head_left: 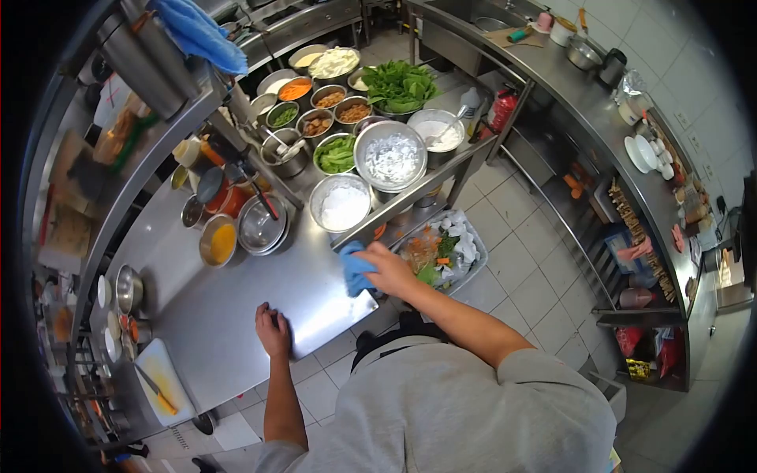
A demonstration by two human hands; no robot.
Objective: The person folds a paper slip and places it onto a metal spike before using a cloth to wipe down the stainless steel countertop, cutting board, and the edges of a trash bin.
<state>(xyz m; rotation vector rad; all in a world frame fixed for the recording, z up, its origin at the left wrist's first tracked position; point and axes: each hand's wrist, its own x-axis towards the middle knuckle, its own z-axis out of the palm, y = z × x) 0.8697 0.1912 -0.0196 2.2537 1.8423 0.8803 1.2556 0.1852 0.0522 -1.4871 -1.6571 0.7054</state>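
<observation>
My right hand (pixel 386 270) presses a blue cloth (pixel 356 268) against the right end of the steel counter (pixel 236 303). Its fingers are wrapped over the cloth. My left hand (pixel 273 329) rests at the counter's front edge with its fingers curled, touching the metal; whether anything is under them is hidden. Just behind the cloth stands a bowl of white powder (pixel 341 202), beside a larger metal bowl (pixel 390 156) with white residue inside. Further left on the counter are a bowl of yellow liquid (pixel 218 240) and stacked metal bowls (pixel 262 225).
A cutting board (pixel 166 378) with a knife (pixel 155 389) lies at the counter's left end. Below my right hand's side stands a waste bin (pixel 471 276) full of scraps. Food containers and leafy greens (pixel 400 85) fill the back. A shelf (pixel 169 118) overhangs the left.
</observation>
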